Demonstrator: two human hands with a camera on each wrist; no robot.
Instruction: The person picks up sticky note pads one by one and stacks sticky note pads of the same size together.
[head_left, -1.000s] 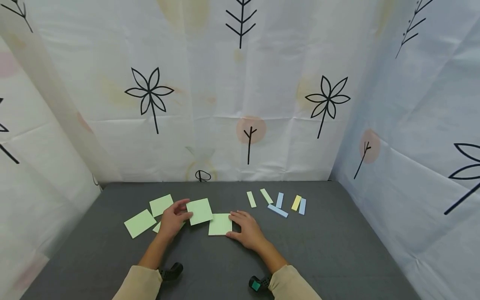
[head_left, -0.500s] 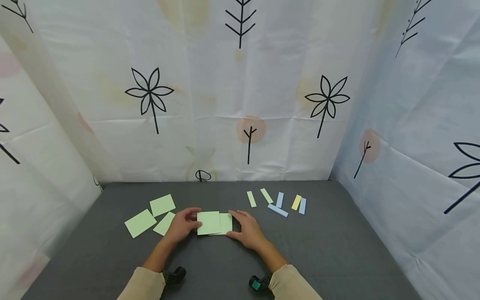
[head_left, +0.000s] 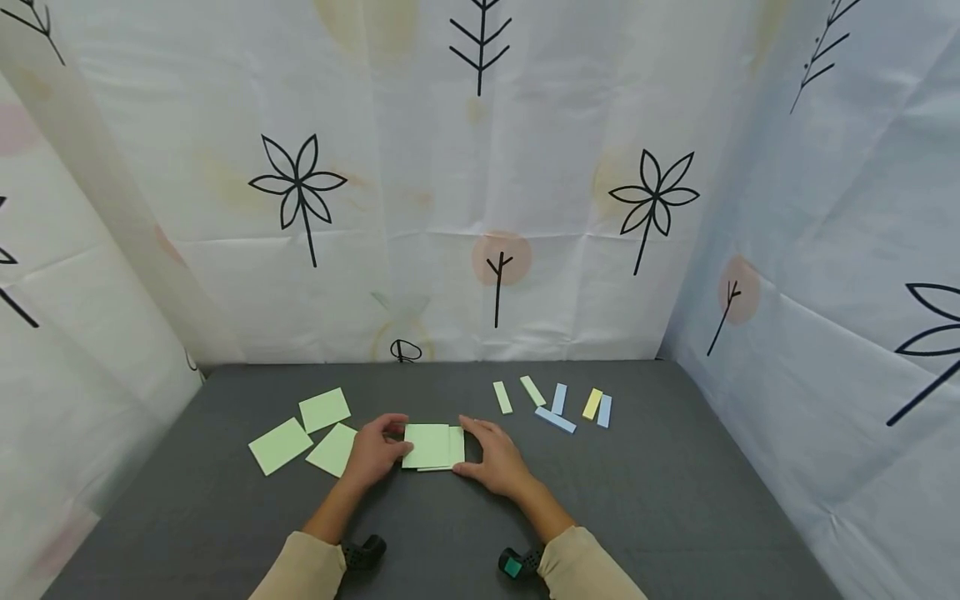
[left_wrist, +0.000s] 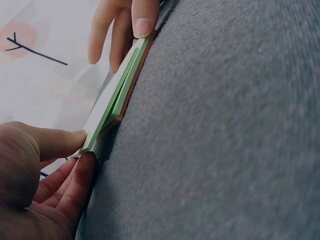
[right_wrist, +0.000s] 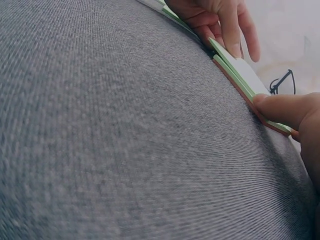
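One upper pad (head_left: 427, 447), pinched by the left hand (head_left: 377, 452), overlaps the lower pad (head_left: 457, 447), whose right edge the right hand (head_left: 497, 460) grips. Apparent step: stacking; next requirement: edge alignment.

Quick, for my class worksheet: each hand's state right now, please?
Left hand: closed, pinching the upper green square at its left edge.
Right hand: closed, holding the lower green square at its right edge.

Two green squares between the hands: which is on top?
Left square, pinched by the left hand: it overlaps the right square, which the right hand grips and which alone shows a reddish-brown bottom layer.
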